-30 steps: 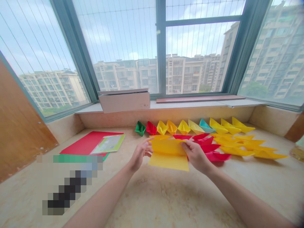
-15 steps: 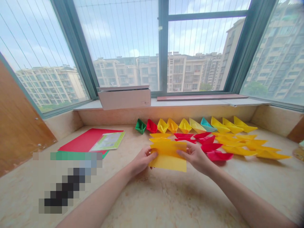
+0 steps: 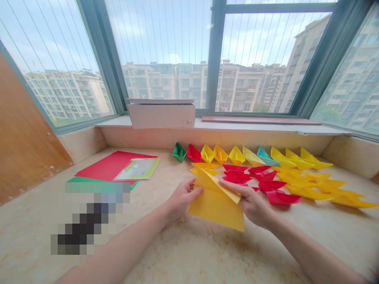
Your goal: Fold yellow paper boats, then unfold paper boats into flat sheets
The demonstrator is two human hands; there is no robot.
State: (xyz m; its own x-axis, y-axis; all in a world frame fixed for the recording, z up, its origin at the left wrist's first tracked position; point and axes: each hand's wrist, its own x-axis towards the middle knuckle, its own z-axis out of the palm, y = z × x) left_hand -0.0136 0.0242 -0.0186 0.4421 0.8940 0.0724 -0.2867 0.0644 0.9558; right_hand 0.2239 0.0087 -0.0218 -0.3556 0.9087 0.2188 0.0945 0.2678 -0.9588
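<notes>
A yellow sheet of paper (image 3: 215, 207) is held up above the counter, its upper right side folded over as a slanting flap. My left hand (image 3: 185, 197) pinches its left edge, thumb in front and the other fingers mostly hidden behind. On the right, my right hand (image 3: 254, 201) grips the folded flap, with fingers stretched along it and the thumb out of sight. Just beyond the sheet are red folded paper boats (image 3: 237, 178), and a pair of yellow folded papers (image 3: 204, 165) is partly hidden behind its top.
A row of paper boats (image 3: 236, 155) in green, red, yellow and blue runs along the back wall, with several more yellow boats (image 3: 308, 192) at right. Red sheets (image 3: 103, 167) and a clear packet (image 3: 145, 168) lie at left beside a blurred-out patch. A white box (image 3: 162, 115) stands on the sill.
The paper has turned from nearly level to tilted, and its top right part is now lifted into a slanting flap. My right hand has moved right and down. The view has shifted slightly.
</notes>
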